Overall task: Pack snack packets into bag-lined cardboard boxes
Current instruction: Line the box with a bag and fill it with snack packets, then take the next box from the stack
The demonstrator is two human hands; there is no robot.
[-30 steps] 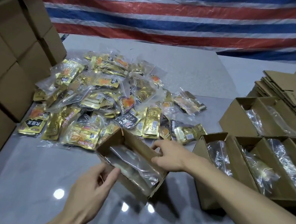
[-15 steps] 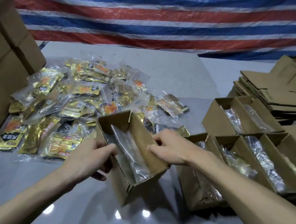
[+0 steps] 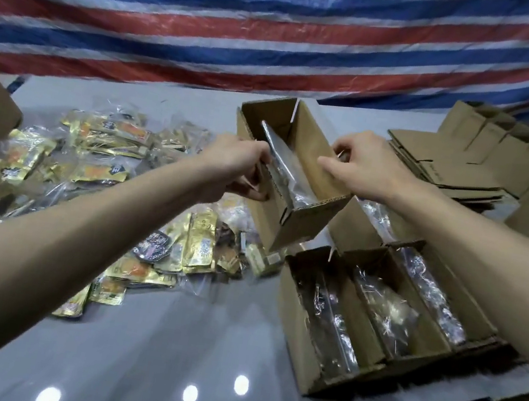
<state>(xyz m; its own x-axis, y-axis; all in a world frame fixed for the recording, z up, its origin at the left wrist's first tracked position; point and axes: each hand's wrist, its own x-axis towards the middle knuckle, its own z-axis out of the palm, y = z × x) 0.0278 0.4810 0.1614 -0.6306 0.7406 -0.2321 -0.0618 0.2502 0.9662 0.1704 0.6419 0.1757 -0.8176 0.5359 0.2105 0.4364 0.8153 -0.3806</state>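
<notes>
Our left hand (image 3: 237,165) curls round the left wall of a box (image 3: 291,220) and our right hand (image 3: 362,167) pinches its right rim, holding it tilted above the packets (image 3: 101,147) heaped on the table (image 3: 164,340). Their print is too blurred to read. A clear bag (image 3: 283,158) lines the box. More lined boxes (image 3: 302,327) stand at the lower right, with flat cartons (image 3: 463,162) beyond.

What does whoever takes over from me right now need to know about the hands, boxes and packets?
Left hand grips the held box by its left wall; right hand grips its right wall.
The box looks raised off the table, tilted, its clear liner bag inside, no packets visible in it.
Snack packets lie piled on the left; more lined boxes stand at right.
Done: lining. Left: set this box down, fill the boxes with packets.
</notes>
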